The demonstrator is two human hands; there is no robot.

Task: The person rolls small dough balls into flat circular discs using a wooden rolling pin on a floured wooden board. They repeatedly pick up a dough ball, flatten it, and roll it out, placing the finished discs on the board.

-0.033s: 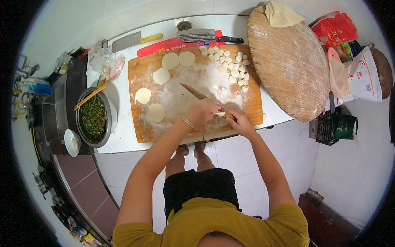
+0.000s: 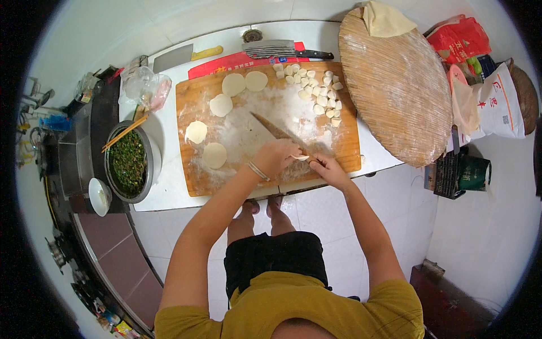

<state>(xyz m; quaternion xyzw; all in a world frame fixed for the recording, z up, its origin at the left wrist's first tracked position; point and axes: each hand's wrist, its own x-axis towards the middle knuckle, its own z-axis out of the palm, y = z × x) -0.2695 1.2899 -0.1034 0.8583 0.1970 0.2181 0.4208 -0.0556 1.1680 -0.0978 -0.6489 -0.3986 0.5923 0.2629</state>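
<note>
My right hand is closed round the near end of a tapered wooden rolling pin, which slants away to the far left over a floured wooden board. Close beside it, my left hand pinches the edge of a small dough wrapper, partly hidden by the fingers and the pin. Several flat round wrappers lie along the board's left and far left. Small cut dough pieces are grouped at its far right.
Left of the board stands a metal pot of chopped green filling with chopsticks across it; a white bowl is nearer. Behind lie a cleaver and another knife. A round woven tray overlaps the right side, bags beyond.
The pin's far tip has shifted slightly away and to the right. Both hands stay in nearly the same place.
</note>
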